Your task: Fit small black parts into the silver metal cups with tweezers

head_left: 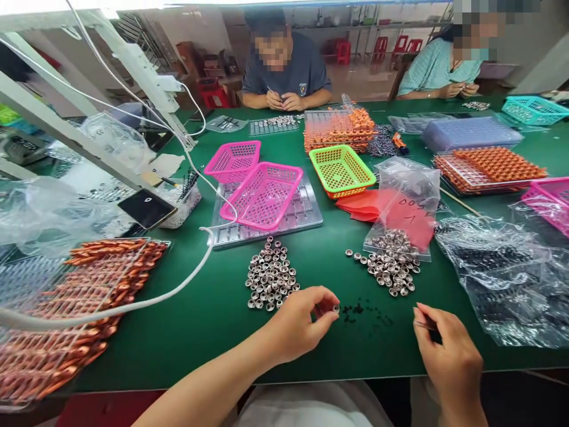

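The person's left hand (304, 323) reaches over the green table (200, 344), its thumb and forefinger pinched on a small metal ring (336, 308). Just right of that ring, a scatter of tiny black pieces (357, 309) lies on the table, between the two hands. The right hand (451, 347) is right of the scatter, its thumb and fingers closed on a thin tool (425, 324), mostly hidden by the hand.

Beyond the left hand lies a left heap of rings (271, 276). A right heap of rings (391, 273) lies farther off, beyond the black pieces, partly under or inside a clear bag (409, 178); which of the two cannot be told.

Farther back, a pink basket (267, 190) rests on a metal tray (311, 207), with a green basket (342, 169) to its right. A rack of copper-coloured parts (98, 308) stands near left; a plastic bag of dark parts (507, 279) lies at right. Across the table, two co-workers sit with their hands together.
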A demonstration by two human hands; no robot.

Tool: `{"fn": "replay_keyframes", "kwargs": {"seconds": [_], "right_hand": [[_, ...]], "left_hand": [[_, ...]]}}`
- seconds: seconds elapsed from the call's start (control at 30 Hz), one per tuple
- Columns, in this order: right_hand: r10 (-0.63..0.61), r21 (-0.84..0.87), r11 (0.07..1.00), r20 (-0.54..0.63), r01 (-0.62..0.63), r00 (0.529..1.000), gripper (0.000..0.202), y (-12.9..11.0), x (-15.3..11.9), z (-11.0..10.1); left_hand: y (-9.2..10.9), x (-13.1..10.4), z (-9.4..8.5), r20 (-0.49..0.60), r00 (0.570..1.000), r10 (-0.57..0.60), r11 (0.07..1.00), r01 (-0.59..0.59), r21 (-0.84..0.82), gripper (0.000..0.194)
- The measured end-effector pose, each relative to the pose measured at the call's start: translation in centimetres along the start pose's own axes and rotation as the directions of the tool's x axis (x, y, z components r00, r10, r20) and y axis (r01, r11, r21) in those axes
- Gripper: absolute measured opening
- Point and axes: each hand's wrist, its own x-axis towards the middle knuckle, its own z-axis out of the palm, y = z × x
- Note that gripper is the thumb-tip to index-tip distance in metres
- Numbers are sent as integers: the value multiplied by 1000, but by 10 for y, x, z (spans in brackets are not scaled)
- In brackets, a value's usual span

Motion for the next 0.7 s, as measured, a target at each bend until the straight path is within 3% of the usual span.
{"fn": "replay_keyframes", "kwargs": {"seconds": [0.1, 0.23, 0.43, 0.7], "right_hand": [[4, 13, 1000, 7, -4, 1000, 14, 0, 0, 1], [20, 11, 1000, 14, -21, 1000, 13, -1, 1, 0], [12, 12, 1000, 3, -12, 1000, 14, -2, 1, -1], [26, 48, 999, 0, -26, 1000, 14, -3, 0, -2]], "left_hand": [[-2, 0, -29, -122, 988, 90, 951, -49, 305, 16], [-14, 2, -56, -228, 972, 46, 858, 78, 508, 20], [-25, 5, -65, -232, 972, 32, 756, 128, 643, 24], [-27, 5, -72, -257, 966, 12, 696, 176, 696, 27]]}}
